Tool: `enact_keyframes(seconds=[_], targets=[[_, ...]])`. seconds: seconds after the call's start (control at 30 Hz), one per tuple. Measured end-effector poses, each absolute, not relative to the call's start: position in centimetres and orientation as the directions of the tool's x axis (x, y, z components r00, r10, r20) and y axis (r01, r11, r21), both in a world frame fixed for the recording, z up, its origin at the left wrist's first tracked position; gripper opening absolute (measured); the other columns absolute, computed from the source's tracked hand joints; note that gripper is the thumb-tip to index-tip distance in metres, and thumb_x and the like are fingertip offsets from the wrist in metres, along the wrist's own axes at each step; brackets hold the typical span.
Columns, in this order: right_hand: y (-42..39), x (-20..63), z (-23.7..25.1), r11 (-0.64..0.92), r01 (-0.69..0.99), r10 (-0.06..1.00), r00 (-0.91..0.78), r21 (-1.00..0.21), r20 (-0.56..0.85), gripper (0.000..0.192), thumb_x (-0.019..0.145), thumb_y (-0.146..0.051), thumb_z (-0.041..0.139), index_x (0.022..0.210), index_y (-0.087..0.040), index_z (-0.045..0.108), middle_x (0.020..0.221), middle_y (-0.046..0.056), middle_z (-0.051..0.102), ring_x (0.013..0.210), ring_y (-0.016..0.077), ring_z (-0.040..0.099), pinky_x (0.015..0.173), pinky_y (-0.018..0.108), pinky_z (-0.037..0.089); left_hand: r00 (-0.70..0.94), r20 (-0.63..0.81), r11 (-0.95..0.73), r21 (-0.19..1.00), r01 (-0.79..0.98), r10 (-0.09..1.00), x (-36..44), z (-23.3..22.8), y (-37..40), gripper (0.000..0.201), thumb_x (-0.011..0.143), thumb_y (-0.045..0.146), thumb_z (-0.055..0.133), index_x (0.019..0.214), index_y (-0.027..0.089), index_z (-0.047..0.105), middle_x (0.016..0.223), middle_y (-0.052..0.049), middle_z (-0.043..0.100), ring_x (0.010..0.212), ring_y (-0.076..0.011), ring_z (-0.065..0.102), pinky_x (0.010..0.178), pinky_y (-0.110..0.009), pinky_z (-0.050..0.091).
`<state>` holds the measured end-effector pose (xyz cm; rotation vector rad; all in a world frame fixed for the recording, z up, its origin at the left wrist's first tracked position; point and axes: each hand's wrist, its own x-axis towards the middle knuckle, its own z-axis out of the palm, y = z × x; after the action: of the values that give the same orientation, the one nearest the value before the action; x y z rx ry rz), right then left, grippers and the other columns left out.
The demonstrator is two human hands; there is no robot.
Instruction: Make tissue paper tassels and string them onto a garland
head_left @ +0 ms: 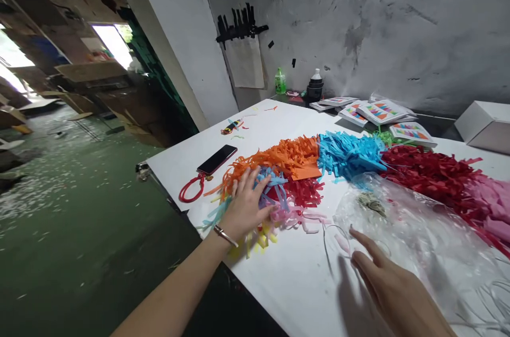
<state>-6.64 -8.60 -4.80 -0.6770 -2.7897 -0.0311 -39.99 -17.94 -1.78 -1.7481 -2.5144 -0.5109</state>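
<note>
My left hand (247,204) lies with its fingers spread on a loose heap of cut paper tassels. Under and around it show blue-violet strips (278,188), pink strips (292,216), yellow fringe (261,238) and teal fringe (217,215). Just beyond is a bunch of orange paper fringe (287,153), with red fringe (306,193) beside it. My right hand (384,273) is held over the white table, index finger and thumb apart, apparently holding nothing. Close to its fingertips are a thin white string (327,252) and a small pink paper piece (341,243).
A phone (218,160) with a red cord (192,189) lies near the left table edge. Blue fringe (348,151), dark red fringe (430,172) and pink paper (492,201) spread rightward behind a clear plastic bag (414,225). Printed packets (384,112) and a white box (486,127) stand along the wall.
</note>
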Motion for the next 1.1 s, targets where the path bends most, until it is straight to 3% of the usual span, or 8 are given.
enact_keyframes(seconds=[0.1, 0.17, 0.27, 0.43, 0.8, 0.93, 1.03, 1.1], targets=[[-9.4, -6.2, -5.2, 0.909, 0.414, 0.414, -0.877, -0.055, 0.244, 0.031, 0.091, -0.005, 0.032, 0.092, -0.024, 0.057, 0.147, 0.01, 0.052, 0.071, 0.0151, 0.075, 0.05, 0.024, 0.056, -0.534, 0.153, 0.467, 0.325, 0.822, 0.832, -40.3, -2.7, -16.4, 0.087, 0.066, 0.014, 0.075, 0.147, 0.023, 0.044, 0.162, -0.019, 0.025, 0.144, -0.0498, 0.026, 0.109, -0.072, 0.026], [-9.4, -5.6, -6.0, 0.906, 0.419, 0.419, -0.868, -0.061, 0.265, 0.03, 0.093, -0.007, 0.032, 0.093, -0.024, 0.057, 0.144, 0.01, 0.056, 0.068, 0.0151, 0.075, 0.051, 0.025, 0.057, -0.54, 0.126, 0.462, 0.378, 0.802, 0.832, -41.4, -3.1, -15.5, 0.078, 0.064, 0.004, 0.067, 0.139, 0.02, 0.053, 0.148, -0.02, 0.047, 0.131, -0.0423, 0.049, 0.106, -0.059, 0.04], [-9.0, -4.2, -7.1, 0.907, 0.416, 0.41, -0.845, -0.059, 0.344, 0.032, 0.095, -0.01, 0.029, 0.096, -0.024, 0.058, 0.136, 0.011, 0.063, 0.06, 0.0147, 0.074, 0.046, 0.025, 0.056, -0.526, 0.163, 0.405, 0.466, 0.787, 0.835, -43.7, -2.5, -15.2, 0.056, 0.067, 0.004, 0.055, 0.12, 0.018, 0.065, 0.115, -0.012, 0.07, 0.108, -0.0282, 0.065, 0.096, -0.04, 0.05], [-8.6, -2.5, -6.9, 0.925, 0.37, 0.378, -0.867, -0.089, 0.325, 0.029, 0.098, -0.014, 0.033, 0.098, -0.024, 0.06, 0.132, 0.013, 0.065, 0.067, 0.0146, 0.076, 0.052, 0.021, 0.059, -0.551, 0.208, 0.309, 0.647, 0.697, 0.808, -46.3, 1.3, -16.0, 0.034, 0.065, 0.018, 0.054, 0.096, 0.013, 0.067, 0.062, 0.0, 0.063, 0.059, -0.0198, 0.06, 0.057, -0.028, 0.05], [-8.0, -2.1, -6.9, 0.917, 0.343, 0.39, -0.877, -0.202, 0.281, 0.033, 0.094, -0.014, 0.037, 0.114, -0.029, 0.06, 0.141, 0.01, 0.059, 0.074, 0.0151, 0.076, 0.054, 0.02, 0.058, -0.495, 0.391, -0.021, 0.8, 0.6, 0.776, -45.4, 9.2, -15.4, 0.025, 0.067, 0.039, 0.062, 0.077, 0.017, 0.058, 0.069, 0.0, 0.059, 0.066, -0.017, 0.054, 0.059, -0.024, 0.044], [-8.5, -3.6, -5.4, 0.928, 0.302, 0.362, -0.866, -0.217, 0.344, 0.028, 0.095, -0.015, 0.036, 0.097, -0.027, 0.061, 0.114, 0.008, 0.07, 0.067, 0.0127, 0.074, 0.052, 0.018, 0.055, -0.416, 0.406, -0.066, 0.775, 0.628, 0.814, -44.4, 9.4, -14.4, 0.018, 0.07, 0.034, 0.06, 0.075, 0.017, 0.057, 0.07, 0.0, 0.059, 0.071, -0.0188, 0.056, 0.065, -0.026, 0.046], [-8.8, -5.6, -4.0, 0.951, 0.218, 0.292, -0.864, -0.218, 0.41, 0.026, 0.097, -0.015, 0.036, 0.098, -0.027, 0.059, 0.091, 0.003, 0.07, 0.065, 0.0122, 0.072, 0.053, 0.017, 0.054, -0.309, 0.366, -0.072, 0.739, 0.67, 0.878, -41.9, 6.4, -12.9, 0.01, 0.067, 0.022, 0.06, 0.075, 0.016, 0.062, 0.078, -0.004, 0.065, 0.079, -0.0229, 0.061, 0.075, -0.032, 0.05], [-8.9, -6.7, -3.6, 0.963, 0.179, 0.251, -0.864, -0.2, 0.436, 0.024, 0.098, -0.018, 0.036, 0.099, -0.027, 0.059, 0.083, 0.002, 0.069, 0.062, 0.0131, 0.071, 0.051, 0.018, 0.053, -0.231, 0.324, -0.076, 0.712, 0.698, 0.918, -39.3, 3.5, -12.2, 0.022, 0.066, 0.016, 0.06, 0.087, 0.014, 0.067, 0.092, -0.009, 0.07, 0.088, -0.0263, 0.064, 0.081, -0.035, 0.052]])
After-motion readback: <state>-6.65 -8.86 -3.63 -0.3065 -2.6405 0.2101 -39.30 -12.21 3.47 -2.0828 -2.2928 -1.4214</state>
